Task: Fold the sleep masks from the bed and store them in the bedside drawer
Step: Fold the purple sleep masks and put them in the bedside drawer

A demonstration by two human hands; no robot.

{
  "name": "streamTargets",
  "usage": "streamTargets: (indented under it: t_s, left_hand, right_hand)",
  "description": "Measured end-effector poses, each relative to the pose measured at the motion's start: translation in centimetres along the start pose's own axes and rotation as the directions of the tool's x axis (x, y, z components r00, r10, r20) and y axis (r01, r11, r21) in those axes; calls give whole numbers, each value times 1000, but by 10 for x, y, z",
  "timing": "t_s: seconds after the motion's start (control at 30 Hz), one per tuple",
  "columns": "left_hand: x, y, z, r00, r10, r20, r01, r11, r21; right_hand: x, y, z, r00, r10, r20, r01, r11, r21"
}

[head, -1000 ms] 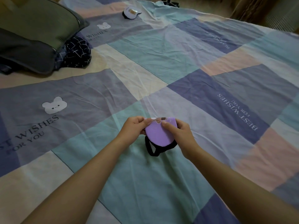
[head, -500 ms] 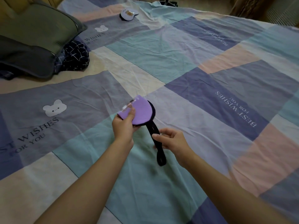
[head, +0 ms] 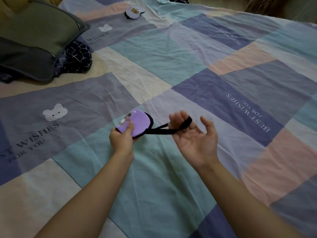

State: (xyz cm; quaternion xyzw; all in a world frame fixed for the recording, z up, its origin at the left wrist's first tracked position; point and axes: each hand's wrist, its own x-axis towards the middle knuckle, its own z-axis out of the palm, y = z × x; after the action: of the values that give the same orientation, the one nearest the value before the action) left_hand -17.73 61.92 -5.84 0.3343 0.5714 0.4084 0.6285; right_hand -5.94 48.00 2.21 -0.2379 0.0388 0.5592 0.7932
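A purple sleep mask (head: 138,123), folded in half with a black backing edge, is pinched in my left hand (head: 122,139) just above the bed. Its black elastic strap (head: 171,129) stretches right and loops around the fingers of my right hand (head: 193,136), whose palm faces up with the thumb spread. A second sleep mask (head: 134,12), pale with dark edging, lies flat on the bed far away near the top of the view. No drawer is in view.
The patchwork bedspread (head: 171,54) covers the whole bed. A green-grey pillow (head: 32,42) lies at the upper left with dark patterned cloth (head: 77,57) tucked beside it. The floor shows beyond the bed's far right edge.
My left hand took the folded mask alone and shifted left. My right hand let go of the mask body, caught the hanging strap and pulled it out to the right around its fingers.
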Motion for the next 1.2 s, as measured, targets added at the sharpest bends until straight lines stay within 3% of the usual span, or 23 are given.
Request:
streamTargets:
  t_s: [0.07, 0.1, 0.13, 0.17, 0.2, 0.23, 0.27, 0.3, 0.33, 0.37, 0.43, 0.5, 0.53, 0.6, 0.67, 0.73, 0.8, 0.87, 0.97, 1.03, 1.1, 1.2]
  left_hand:
    - [-8, -13, -2, 997, 59, 45, -66, 983, 169]
    - [-13, -19, -2, 992, 92, 87, -111, 964, 240]
    - [-20, -21, 0, 985, 116, 126, -147, 952, 270]
    - [-23, -22, 2, 979, 137, 149, -173, 948, 267]
    - [-25, -20, 3, 977, 151, 149, -184, 951, 247]
    - [-23, -17, 4, 979, 160, 123, -184, 959, 218]
    - [-19, -12, 4, 985, 157, 74, -168, 968, 185]
    - [-14, -6, 3, 988, 154, 26, -156, 977, 144]
    - [-9, -1, 2, 989, 145, -13, -142, 983, 118]
    - [-5, 1, 1, 989, 143, -39, -138, 984, 111]
    - [-3, 1, -2, 986, 151, -67, -140, 979, 148]
    - [-7, -5, -4, 987, 147, -69, -130, 970, 204]
    - [-12, -9, -5, 988, 142, -60, -125, 965, 231]
    - [-23, -18, -5, 989, 148, -13, -139, 949, 283]
    - [-37, -27, -4, 988, 145, 45, -152, 944, 293]
    - [-50, -32, -2, 989, 122, 81, -140, 955, 262]
    - [-55, -29, 0, 991, 93, 100, -110, 976, 186]
    - [-57, -21, 4, 990, 52, 131, -61, 995, 73]
    - [-62, -5, 10, 961, -33, 274, 55, 996, -72]
    - [-61, 0, 10, 921, -68, 384, 102, 993, -68]
    - [-59, 3, 9, 888, -79, 453, 89, 996, 0]
    - [-59, 13, 9, 845, -69, 531, -15, 988, 152]
  right_hand:
    - [11, -5, 1, 994, -105, -27, 105, 994, -2]
    - [18, -7, -1, 981, -171, -94, 156, 977, -148]
    - [25, -9, -6, 953, -259, -159, 175, 895, -411]
    - [28, -10, -11, 918, -362, -160, 133, 663, -737]
    - [28, -11, -18, 906, -414, -88, 37, 285, -958]
    - [26, -14, -28, 931, -365, -11, -58, -118, -991]
    - [22, -17, -39, 962, -272, 3, -116, -420, -900]
    - [17, -19, -47, 984, -178, -21, -121, -570, -812]
    - [10, -21, -51, 994, -90, -60, -101, -568, -817]
    - [2, -20, -49, 997, -9, -72, -69, -426, -902]
    - [-14, -17, -37, 998, 59, 8, 2, 92, -996]
    - [-20, -14, -21, 998, -21, 56, 58, 595, -802]
    - [-20, -13, -14, 997, -69, 41, 79, 770, -633]
    - [-14, -13, -8, 987, -160, -7, 151, 940, -305]
    - [-7, -13, -4, 975, -212, -65, 206, 975, -84]
    - [1, -12, -7, 954, -230, -194, 228, 973, -35]
    - [4, -11, -17, 888, -295, -352, 242, 952, -188]
    - [-1, -8, -29, 835, -380, -398, 233, 900, -369]
    - [-14, -1, -42, 862, -366, -351, 163, 855, -492]
    - [-21, 2, -42, 884, -371, -283, 105, 748, -655]
    - [-25, 2, -35, 907, -385, -169, 104, 594, -798]
    - [-28, 0, -24, 941, -338, -9, 174, 508, -844]
